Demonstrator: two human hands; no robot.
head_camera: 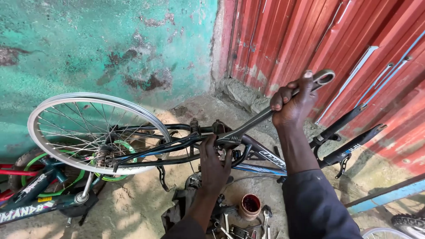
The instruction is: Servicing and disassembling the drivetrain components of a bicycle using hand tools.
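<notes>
An upturned black bicycle frame stands before me, its bare silver wheel at the left and its fork legs pointing right. My right hand grips the handle of a long grey spanner, whose jaw sits on the frame's bottom bracket. My left hand is closed around the frame just below that jaw, steadying it.
A small bicycle with green-rimmed wheels lies at the lower left. On the dirt ground below are a small brown pot and several loose spanners. A teal wall and red corrugated sheeting close off the back. A tyre shows at the bottom right.
</notes>
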